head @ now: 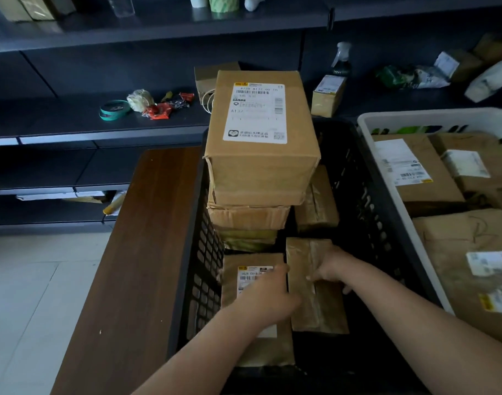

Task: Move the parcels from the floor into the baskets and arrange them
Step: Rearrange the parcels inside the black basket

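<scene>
Parcels lie packed in the black basket (366, 195), which sits on a brown table (135, 252). At its left, the left hand (268, 295) rests on the labelled flat parcel (244, 269), fingers loosely bent; whether it grips I cannot tell. Just right, touching that parcel's edge, lies the taped brown parcel (315, 309), long axis running away from the person. The right hand (331, 269) holds its far half, fingers curled over the top, so the right hand is nearer. Behind stands a stack of 4 boxes (261, 155). Farther right, the white basket (369, 138) holds more parcels.

White basket (369, 129) cut off rt; labels blurred.
</scene>
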Tool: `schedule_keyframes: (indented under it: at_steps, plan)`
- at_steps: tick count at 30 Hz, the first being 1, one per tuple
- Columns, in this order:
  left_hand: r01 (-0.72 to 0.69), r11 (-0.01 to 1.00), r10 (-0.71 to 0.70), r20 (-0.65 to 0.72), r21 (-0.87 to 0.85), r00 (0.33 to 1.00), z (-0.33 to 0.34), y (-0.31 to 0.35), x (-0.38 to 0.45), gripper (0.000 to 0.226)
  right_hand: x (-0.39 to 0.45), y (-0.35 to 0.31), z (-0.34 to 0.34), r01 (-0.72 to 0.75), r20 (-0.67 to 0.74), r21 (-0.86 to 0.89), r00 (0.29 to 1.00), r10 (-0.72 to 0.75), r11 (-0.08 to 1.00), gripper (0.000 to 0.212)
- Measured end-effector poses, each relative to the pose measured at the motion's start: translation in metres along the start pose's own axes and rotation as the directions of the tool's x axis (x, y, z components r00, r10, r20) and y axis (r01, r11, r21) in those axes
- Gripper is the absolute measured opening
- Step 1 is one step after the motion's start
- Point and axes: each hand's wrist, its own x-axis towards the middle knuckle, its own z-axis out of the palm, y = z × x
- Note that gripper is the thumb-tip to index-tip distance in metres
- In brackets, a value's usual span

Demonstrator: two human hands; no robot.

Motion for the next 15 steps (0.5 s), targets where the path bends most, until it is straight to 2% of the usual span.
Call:
schedule_keyframes:
  at_steps: [3,7,11,13,15]
  plan:
    - [0.096,0.993,-0.089,0.099,-0.063,0.991,0.011,0.011,0.028,0.044,-0.004,0.015,0.010,-0.109,0.195,0.183,0.978,0.073,0.977,0.071]
    - [0.131,0.881,-0.082,0.128,-0.454,0.988,0.016,0.015,0.037,0.034,-0.010,0.017,0.013,-0.139,0.143,0.202,0.983,0.112,0.970,0.088]
    - [0.234,0.841,-0.178,0.158,-0.488,0.971,0.024,0.007,0.043,0.036,-0.017,0.017,0.013,-0.138,0.136,0.166,0.984,0.116,0.976,0.089]
    - [0.267,0.808,-0.191,0.195,-0.525,0.962,0.026,0.003,0.043,0.041,-0.024,0.019,0.011,-0.099,0.135,0.169,0.988,0.076,0.981,0.080]
    - [0.284,0.778,-0.183,0.231,-0.561,0.956,0.025,-0.002,0.043,0.036,-0.033,0.022,0.011,-0.036,0.100,0.172,0.995,0.019,0.985,0.069]
